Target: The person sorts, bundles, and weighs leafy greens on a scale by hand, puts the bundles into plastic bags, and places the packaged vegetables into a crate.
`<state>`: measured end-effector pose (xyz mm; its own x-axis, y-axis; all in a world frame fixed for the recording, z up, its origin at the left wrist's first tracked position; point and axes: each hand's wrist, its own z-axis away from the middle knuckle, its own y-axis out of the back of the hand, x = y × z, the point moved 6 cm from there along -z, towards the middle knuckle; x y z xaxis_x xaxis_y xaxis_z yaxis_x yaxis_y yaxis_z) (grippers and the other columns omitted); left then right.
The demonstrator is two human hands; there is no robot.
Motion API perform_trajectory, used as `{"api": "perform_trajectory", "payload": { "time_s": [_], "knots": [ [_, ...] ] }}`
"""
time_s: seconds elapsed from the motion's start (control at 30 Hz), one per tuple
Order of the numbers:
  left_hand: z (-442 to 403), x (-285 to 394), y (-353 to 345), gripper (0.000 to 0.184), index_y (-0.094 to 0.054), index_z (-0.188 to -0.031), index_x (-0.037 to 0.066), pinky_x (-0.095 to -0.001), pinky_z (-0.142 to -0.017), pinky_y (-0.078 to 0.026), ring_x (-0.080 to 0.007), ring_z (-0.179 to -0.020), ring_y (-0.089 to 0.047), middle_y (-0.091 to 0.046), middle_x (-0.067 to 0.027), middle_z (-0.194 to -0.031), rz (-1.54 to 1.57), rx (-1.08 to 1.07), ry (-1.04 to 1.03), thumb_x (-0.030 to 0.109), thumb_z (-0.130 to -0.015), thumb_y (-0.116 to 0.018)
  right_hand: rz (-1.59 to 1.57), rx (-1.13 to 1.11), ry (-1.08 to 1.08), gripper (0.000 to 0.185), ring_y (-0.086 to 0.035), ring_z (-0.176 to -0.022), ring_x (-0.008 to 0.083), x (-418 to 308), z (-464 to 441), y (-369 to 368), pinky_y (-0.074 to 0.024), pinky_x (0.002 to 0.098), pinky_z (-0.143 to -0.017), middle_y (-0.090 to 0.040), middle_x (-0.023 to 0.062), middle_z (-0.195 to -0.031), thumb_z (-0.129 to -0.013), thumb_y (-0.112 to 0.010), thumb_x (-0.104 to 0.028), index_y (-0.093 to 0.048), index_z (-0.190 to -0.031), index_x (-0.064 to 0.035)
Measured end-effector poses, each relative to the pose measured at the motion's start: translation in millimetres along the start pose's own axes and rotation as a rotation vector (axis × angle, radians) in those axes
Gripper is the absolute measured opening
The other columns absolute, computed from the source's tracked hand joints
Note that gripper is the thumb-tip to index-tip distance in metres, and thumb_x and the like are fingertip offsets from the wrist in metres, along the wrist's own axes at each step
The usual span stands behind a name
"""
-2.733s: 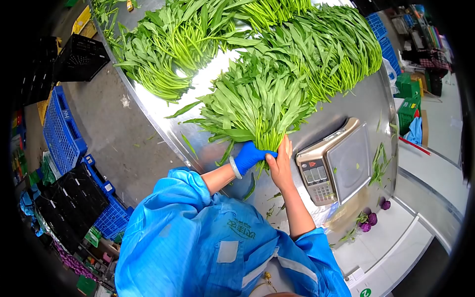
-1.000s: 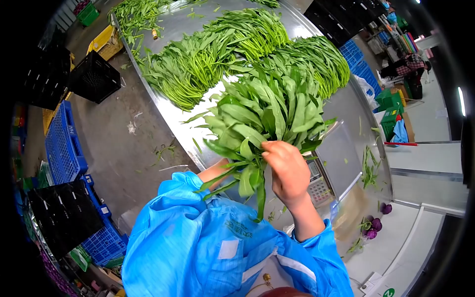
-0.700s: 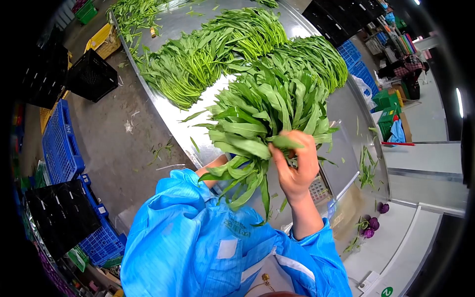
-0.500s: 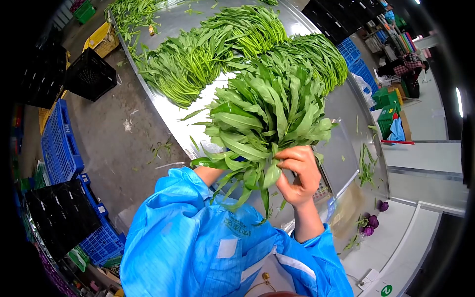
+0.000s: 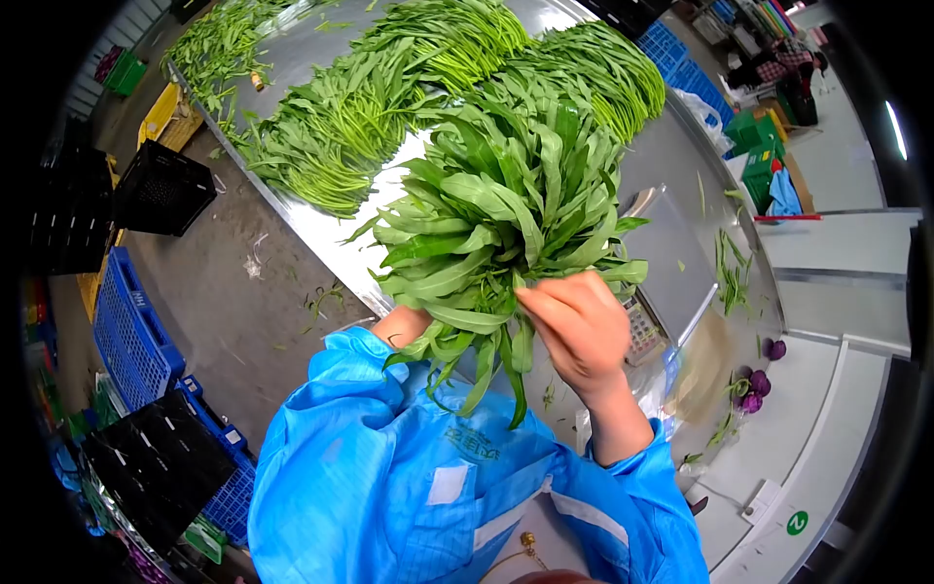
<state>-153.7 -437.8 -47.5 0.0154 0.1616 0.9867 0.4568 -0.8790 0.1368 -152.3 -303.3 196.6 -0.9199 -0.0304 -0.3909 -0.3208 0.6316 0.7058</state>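
A large leafy green bunch (image 5: 486, 214) is held up in front of my chest, its leaves fanned toward the camera. My right hand (image 5: 576, 326) pinches a leaf at the bunch's near right side, thumb and fingers together. Only the wrist of my left arm shows, left of the bunch; the left hand is hidden under the leaves. Beyond lie more stacked greens (image 5: 331, 146) on the metal table (image 5: 292, 209). A scale (image 5: 671, 253) stands right of the bunch, partly covered by it.
Loose leaves (image 5: 730, 273) lie at the table's right. Purple vegetables (image 5: 754, 389) and a clear bag are at the lower right. A black crate (image 5: 165, 190) and blue pallets (image 5: 136, 336) stand on the floor at left. Another person (image 5: 783, 73) bends over at the upper right.
The bunch has been lifted and its leaves turned toward the camera. My right hand has gone from the stems to the leaves, while my left hand has become hidden beneath. The view has shifted slightly.
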Motion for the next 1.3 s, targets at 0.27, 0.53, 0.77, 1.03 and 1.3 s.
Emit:
{"api": "perform_trajectory", "payload": {
  "time_s": [0.27,0.53,0.77,1.03,1.3],
  "knots": [
    [1,3,-16,0.040,-0.060,-0.118,0.000,-0.0330,-0.088,-0.049,-0.0193,-0.102,-0.061,-0.065,-0.0092,-0.111,-0.006,-0.011,0.003,0.010,-0.081,-0.069,0.002,-0.015,-0.269,0.022,-0.060,-0.073,0.0242,31,20,4,-0.0486,0.0332,-0.059,-0.063,0.0079,-0.086,-0.070,-0.071,-0.003,-0.067,-0.091,-0.0049],
    [9,14,-40,0.039,-0.060,-0.118,0.000,-0.0330,-0.088,-0.049,-0.0194,-0.102,-0.062,-0.066,-0.0091,-0.111,-0.039,0.012,-0.004,0.010,-0.081,-0.069,0.233,-0.151,-0.320,0.031,-0.061,-0.076,0.0245,4,55,38,-0.0496,0.0330,-0.063,-0.065,0.0083,-0.089,-0.068,-0.077,-0.009,-0.064,-0.096,-0.0028],
    [29,37,-68,0.039,-0.060,-0.117,-0.001,-0.0330,-0.088,-0.049,-0.0194,-0.101,-0.062,-0.066,-0.0091,-0.110,-0.075,0.005,-0.013,0.009,-0.080,-0.069,0.480,-0.175,-0.184,0.021,-0.057,-0.066,0.0187,18,91,58,-0.0463,0.0291,-0.056,-0.061,0.0051,-0.074,-0.068,-0.071,-0.006,-0.066,-0.088,-0.0011],
    [67,67,-101,0.039,-0.061,-0.116,-0.001,-0.0329,-0.087,-0.050,-0.0195,-0.101,-0.062,-0.066,-0.0091,-0.110,0.027,-0.085,0.098,0.009,-0.080,-0.069,-0.334,0.023,-0.494,0.013,-0.061,-0.064,0.0231,38,172,121,-0.0487,0.0322,-0.056,-0.066,0.0079,-0.077,-0.080,-0.068,-0.008,-0.068,-0.091,-0.0022],
    [76,71,-141,0.048,-0.053,-0.121,-0.002,-0.0353,-0.088,-0.051,-0.0254,-0.098,-0.063,-0.064,-0.0145,-0.108,0.644,-0.079,0.521,-0.002,-0.074,-0.063,-0.437,-0.129,-0.923,0.052,-0.059,-0.106,0.0334,102,273,50,-0.0465,0.0392,-0.092,-0.058,0.0189,-0.123,-0.089,-0.061,-0.036,-0.052,-0.126,-0.0010]
  ]
}}
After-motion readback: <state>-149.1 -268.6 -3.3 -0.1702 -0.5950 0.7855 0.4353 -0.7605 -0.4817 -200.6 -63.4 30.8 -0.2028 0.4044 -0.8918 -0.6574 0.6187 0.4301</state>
